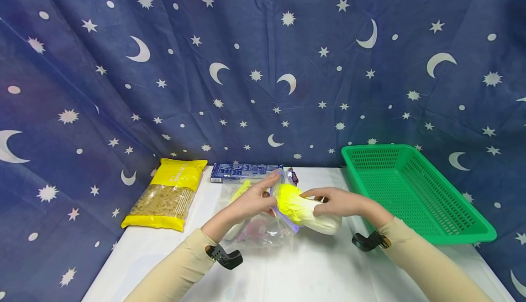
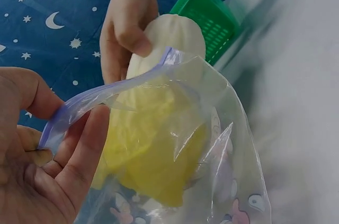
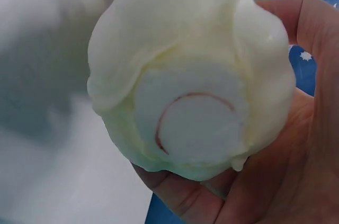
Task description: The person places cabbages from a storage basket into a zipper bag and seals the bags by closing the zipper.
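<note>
A Chinese cabbage (image 1: 322, 222), white at the base and yellow at the leaves, lies tilted with its leafy end in the mouth of a clear zip bag (image 2: 233, 113). My right hand (image 1: 339, 201) grips it by the white part, fingers over one side. In the right wrist view its round cut base (image 3: 196, 118) faces the camera, with a curved reddish line on it. My left hand (image 1: 252, 201) pinches the bag's purple zip edge (image 2: 85, 97) between thumb and fingers, holding the mouth apart. Yellow and pink patches show through the bag's plastic.
A green plastic basket (image 1: 419, 238) stands at the right. On the left lies a yellow-topped bag (image 1: 164, 197) of brownish dry pieces. Behind the zip bag are a flat dark blue box (image 1: 246, 170) and a small purple packet (image 1: 293, 176), against a starry curtain (image 1: 263, 65).
</note>
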A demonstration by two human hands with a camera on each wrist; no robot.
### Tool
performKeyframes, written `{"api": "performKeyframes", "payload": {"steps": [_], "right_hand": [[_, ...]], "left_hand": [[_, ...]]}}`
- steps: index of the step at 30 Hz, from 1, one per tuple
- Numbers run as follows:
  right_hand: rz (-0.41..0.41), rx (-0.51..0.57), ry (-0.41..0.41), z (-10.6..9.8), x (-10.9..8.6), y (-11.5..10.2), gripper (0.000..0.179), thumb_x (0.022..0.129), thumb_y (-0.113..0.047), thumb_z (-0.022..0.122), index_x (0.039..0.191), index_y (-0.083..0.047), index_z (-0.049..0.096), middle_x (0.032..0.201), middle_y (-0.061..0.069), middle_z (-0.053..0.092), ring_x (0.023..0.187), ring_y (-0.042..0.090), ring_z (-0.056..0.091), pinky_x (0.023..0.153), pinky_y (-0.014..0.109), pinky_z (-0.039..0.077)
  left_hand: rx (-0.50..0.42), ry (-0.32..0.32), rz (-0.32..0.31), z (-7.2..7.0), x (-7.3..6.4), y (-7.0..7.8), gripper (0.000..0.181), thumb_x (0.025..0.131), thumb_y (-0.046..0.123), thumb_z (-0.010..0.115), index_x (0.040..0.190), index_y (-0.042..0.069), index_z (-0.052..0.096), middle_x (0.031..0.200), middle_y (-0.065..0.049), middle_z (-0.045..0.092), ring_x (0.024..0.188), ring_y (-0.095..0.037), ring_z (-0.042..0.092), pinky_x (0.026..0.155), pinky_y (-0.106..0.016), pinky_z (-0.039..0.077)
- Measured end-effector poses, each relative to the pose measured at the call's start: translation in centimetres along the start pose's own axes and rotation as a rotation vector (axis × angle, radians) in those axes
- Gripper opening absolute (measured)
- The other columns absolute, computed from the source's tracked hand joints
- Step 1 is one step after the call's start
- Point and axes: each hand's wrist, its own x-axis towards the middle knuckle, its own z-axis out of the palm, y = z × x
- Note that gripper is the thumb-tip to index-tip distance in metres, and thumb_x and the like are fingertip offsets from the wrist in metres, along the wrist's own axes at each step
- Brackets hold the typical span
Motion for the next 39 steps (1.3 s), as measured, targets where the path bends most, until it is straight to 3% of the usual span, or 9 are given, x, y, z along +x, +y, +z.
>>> {"api": "performKeyframes", "payload": {"steps": [3,10,18,25,31,34,39], "right_hand": [[0.002,0.057,-0.011,-0.2,0.1,-0.2,0.054,0.092,-0.030,0.066,0.145,-0.023,0.059,0.111,0.004,0.066,0.097,0.023,0.059,0.081,0.039,0.051],[0.017,0.270,-0.022,-0.2,0.4,-0.3,0.053,0.096,-0.031,0.062,0.146,-0.016,0.056,0.117,0.009,0.065,0.093,0.025,0.064,0.080,0.037,0.055],[0.116,0.635,-0.004,0.5,0.6,-0.2,0.064,0.097,-0.029,0.061,0.155,-0.007,0.043,0.111,0.013,0.066,0.088,0.023,0.065,0.073,0.038,0.059],[0.143,0.771,-0.038,1.6,1.0,-0.3,0.067,0.098,-0.030,0.061,0.156,-0.008,0.037,0.111,0.013,0.066,0.090,0.024,0.068,0.075,0.040,0.061],[0.162,0.960,-0.096,2.4,1.1,-0.4,0.068,0.101,-0.031,0.059,0.158,-0.006,0.032,0.119,0.015,0.062,0.098,0.025,0.067,0.082,0.044,0.062],[0.174,0.984,-0.114,2.6,1.0,-0.4,0.069,0.102,-0.033,0.059,0.159,-0.007,0.030,0.123,0.016,0.061,0.103,0.027,0.066,0.086,0.046,0.061],[0.184,0.911,-0.109,2.6,0.8,-0.1,0.074,0.100,-0.036,0.063,0.159,-0.008,0.029,0.124,0.017,0.061,0.104,0.029,0.066,0.085,0.047,0.060]], "left_hand": [[-0.008,-0.020,0.011,0.1,0.0,-0.2,0.082,0.089,0.001,0.059,0.163,0.009,0.024,0.171,0.004,0.012,0.071,-0.020,0.056,0.074,-0.038,0.062],[-0.014,-0.032,0.011,0.7,0.2,-0.5,0.083,0.088,0.000,0.060,0.163,0.011,0.025,0.171,0.003,0.012,0.074,-0.020,0.059,0.075,-0.038,0.062],[0.003,-0.004,0.020,1.3,0.2,-0.5,0.084,0.088,-0.002,0.061,0.163,0.010,0.025,0.171,0.001,0.013,0.072,-0.018,0.057,0.075,-0.038,0.063],[0.027,0.026,0.019,1.4,0.3,-0.8,0.084,0.089,-0.001,0.062,0.163,0.011,0.024,0.171,0.003,0.012,0.071,-0.017,0.057,0.074,-0.035,0.062],[-0.002,0.062,0.008,1.6,0.3,-0.9,0.088,0.086,-0.002,0.063,0.163,0.009,0.021,0.171,0.004,0.010,0.072,-0.016,0.055,0.075,-0.034,0.062],[-0.005,0.069,0.005,1.6,0.3,-0.9,0.089,0.086,-0.002,0.063,0.163,0.008,0.021,0.171,0.004,0.010,0.072,-0.015,0.054,0.076,-0.034,0.062],[0.017,0.061,0.002,1.7,0.4,-1.1,0.089,0.086,-0.003,0.063,0.163,0.009,0.020,0.171,0.004,0.009,0.071,-0.015,0.054,0.075,-0.033,0.061]]}}
